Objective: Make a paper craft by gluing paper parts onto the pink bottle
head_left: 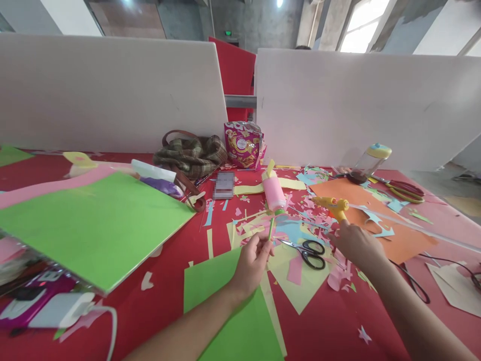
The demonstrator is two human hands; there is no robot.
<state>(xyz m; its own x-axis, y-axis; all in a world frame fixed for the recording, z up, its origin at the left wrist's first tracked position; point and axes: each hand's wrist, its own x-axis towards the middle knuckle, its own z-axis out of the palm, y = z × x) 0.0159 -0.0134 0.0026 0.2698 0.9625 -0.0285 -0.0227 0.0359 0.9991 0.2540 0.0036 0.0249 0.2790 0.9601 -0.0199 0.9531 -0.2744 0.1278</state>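
My left hand (251, 263) is closed, its fingertips pinching a thin green paper strip (271, 228) that points up and away. A pink paper roll (274, 193) with yellow strips about it stands just beyond the strip's tip. My right hand (356, 244) grips the handle of a yellow hot glue gun (332, 203), whose nozzle points left toward the roll. A long clear glue stick (409, 228) trails from its back. Between my hands, black-handled scissors (312, 254) lie with blades part open on pale yellow paper (299, 288). Green paper (235, 326) lies under my left forearm.
Paper scraps litter the red table (169, 301). At left are a large green sheet (97, 225) and a white charger (62, 310). Farther back stand a plaid bag (193, 153), a snack bag (245, 145) and a jar (370, 163). Orange paper (402, 233) and red-handled scissors (406, 190) lie right.
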